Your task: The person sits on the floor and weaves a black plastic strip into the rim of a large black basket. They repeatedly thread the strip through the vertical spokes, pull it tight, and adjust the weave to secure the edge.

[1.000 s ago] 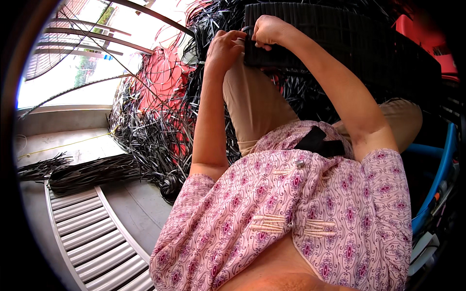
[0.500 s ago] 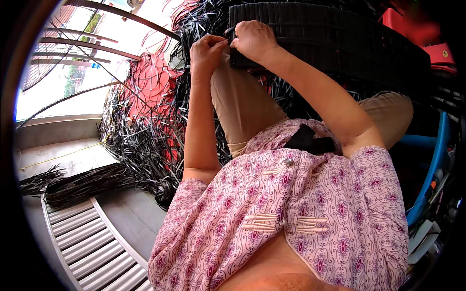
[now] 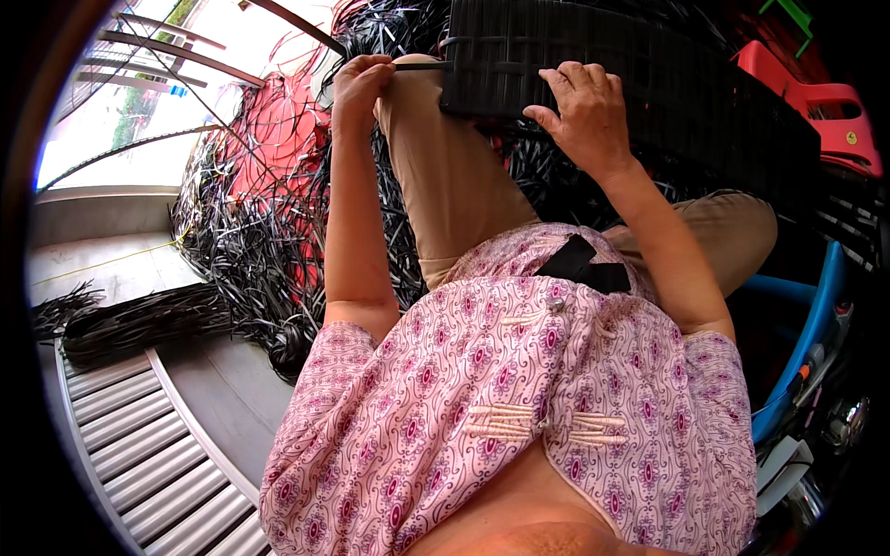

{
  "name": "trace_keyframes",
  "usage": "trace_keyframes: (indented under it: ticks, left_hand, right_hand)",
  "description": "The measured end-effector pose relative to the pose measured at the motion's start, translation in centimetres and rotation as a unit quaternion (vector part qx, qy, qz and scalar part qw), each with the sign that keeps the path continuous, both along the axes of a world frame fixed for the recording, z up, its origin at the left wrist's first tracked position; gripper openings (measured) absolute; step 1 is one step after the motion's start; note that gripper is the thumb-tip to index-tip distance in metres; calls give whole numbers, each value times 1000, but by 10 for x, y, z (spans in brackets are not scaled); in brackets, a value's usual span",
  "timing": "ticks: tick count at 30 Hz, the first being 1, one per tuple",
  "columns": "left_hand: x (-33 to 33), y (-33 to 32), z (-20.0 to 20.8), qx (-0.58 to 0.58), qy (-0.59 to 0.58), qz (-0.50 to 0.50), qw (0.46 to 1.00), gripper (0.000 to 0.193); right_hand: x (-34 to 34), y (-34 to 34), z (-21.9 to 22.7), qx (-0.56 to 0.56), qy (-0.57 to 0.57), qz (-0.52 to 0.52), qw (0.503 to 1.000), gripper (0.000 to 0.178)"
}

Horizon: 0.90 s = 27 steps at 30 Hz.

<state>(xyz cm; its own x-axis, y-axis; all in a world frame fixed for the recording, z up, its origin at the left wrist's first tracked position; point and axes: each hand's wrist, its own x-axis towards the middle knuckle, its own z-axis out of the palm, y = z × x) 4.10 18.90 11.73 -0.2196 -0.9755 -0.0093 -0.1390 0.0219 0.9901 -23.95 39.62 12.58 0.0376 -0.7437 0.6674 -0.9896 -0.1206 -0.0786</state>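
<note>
"What was nearest as you watched through the head camera?"
"The patterned shirt (image 3: 482,371), then the tan trousers (image 3: 454,176), one knee raised beneath a black strip (image 3: 422,67)."
"And the hands?"
"Half a second earlier I had them close together at the panel's left edge; now they were well apart. The left hand (image 3: 363,83) had drawn leftward, thumb and fingers pinched around the strip, which ran straight to the black panel (image 3: 658,74)."
"The right?"
"The right hand (image 3: 586,111) had moved right, in front of the panel, fingers loosely spread, nothing visible in them. I couldn't tell whether they touched it."
"Farther off?"
"A tangled heap (image 3: 255,246) lay left; a red chair (image 3: 788,83) showed rightward, more fully than before."
</note>
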Motion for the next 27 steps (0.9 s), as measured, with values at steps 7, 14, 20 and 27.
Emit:
trace_keyframes:
  ticks: [7,14,20,27]
  left_hand:
    - [-1,-1,5,8,-18,-19,1000,18]
    - [-5,-10,-3,-11,-50,-41,998,18]
    - [-19,-15,-20,-10,33,22,999,17]
    - [-22,-23,-35,-11,46,59,997,29]
  right_hand:
    - [-2,-5,-2,64,-3,-3,998,53]
    - [-1,-10,-4,41,-11,33,999,61]
    - [2,-18,-3,46,-20,27,998,76]
    - [-10,-17,-4,32,-23,61,997,57]
